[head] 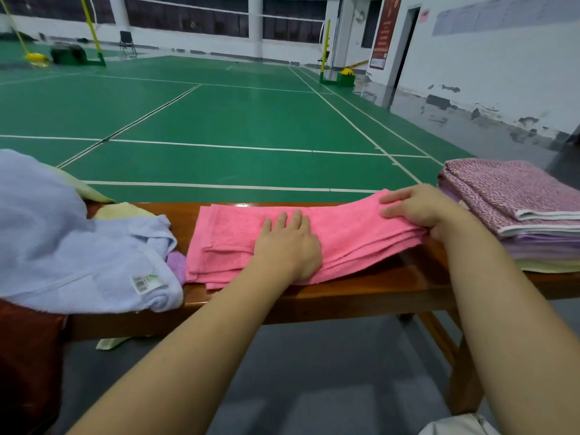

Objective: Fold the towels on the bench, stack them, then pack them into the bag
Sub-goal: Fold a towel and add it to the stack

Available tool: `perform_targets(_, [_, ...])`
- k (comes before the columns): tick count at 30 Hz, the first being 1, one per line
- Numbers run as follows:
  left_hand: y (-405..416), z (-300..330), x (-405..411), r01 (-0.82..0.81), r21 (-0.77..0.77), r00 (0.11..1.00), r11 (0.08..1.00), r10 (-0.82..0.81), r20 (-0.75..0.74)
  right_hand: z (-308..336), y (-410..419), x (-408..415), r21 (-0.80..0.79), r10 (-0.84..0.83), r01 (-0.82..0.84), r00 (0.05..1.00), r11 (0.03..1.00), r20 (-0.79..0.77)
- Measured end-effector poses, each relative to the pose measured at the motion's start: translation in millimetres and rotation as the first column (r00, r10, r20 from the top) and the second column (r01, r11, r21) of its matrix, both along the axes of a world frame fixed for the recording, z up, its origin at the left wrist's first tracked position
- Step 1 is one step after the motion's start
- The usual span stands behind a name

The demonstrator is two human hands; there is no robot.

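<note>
A pink towel [226, 240], folded into a long strip, lies across the middle of the wooden bench [361, 287]. My left hand [287, 243] presses flat on its middle with straight fingers. My right hand [420, 208] grips the strip's right end, fingers over the top and thumb beneath, and that end is lifted slightly off the bench. To the right sits a stack of folded towels [518, 211], a speckled purple one on top of lilac and pale yellow ones. On the left lies a heap of unfolded towels [62, 246], mostly light blue with a barcode label.
A dark red fabric thing [28, 356] hangs at the bench's left end below the heap. Beyond the bench stretches a green badminton court [235, 120] with white lines. Grey floor lies under the bench, and a bench leg [461, 372] stands at the right.
</note>
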State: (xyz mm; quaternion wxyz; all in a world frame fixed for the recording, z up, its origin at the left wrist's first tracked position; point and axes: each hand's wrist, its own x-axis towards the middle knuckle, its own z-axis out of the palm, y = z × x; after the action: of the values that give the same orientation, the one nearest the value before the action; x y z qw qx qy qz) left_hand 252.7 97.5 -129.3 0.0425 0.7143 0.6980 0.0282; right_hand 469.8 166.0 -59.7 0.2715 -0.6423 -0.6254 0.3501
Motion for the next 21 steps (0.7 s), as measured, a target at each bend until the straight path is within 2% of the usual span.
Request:
perform_targets(4, [5,-2,17,0.007,0.016,1.0,1.0,-0.007,0.015,8,2,9,-0.003,-0.08,0.081,0.973,0.997,-0.218])
perform_targets(8, [8,-6,34,0.008,0.067,1.0,0.998,-0.01,0.023,13,7,18,-0.006,-0.14,0.15,0.906,0.989,-0.399])
perform_targets(11, [12,-2,36,0.035,0.092,0.989,0.995,-0.048,0.138,24,2,18,0.022,-0.113,0.14,0.872,0.99,-0.477])
perform_targets(13, [18,13,26,0.025,0.082,0.927,0.996,-0.054,0.37,31,-3,11,0.049,-0.079,0.119,0.866,0.992,-0.494])
perform_targets(15, [21,34,6,-0.063,0.079,0.834,0.995,0.009,0.552,37,-7,-1,0.088,-0.04,0.094,0.875,0.992,-0.483])
perform_targets(18, [22,57,-36,-0.23,0.127,0.774,0.965,0.102,0.625,44,-12,-26,0.142,0.051,0.014,0.896,0.99,-0.441])
perform_targets(21, [18,67,-72,-0.337,0.105,0.727,0.936,0.188,0.66,45,-19,-58,0.155,0.14,-0.084,0.908,0.984,-0.395])
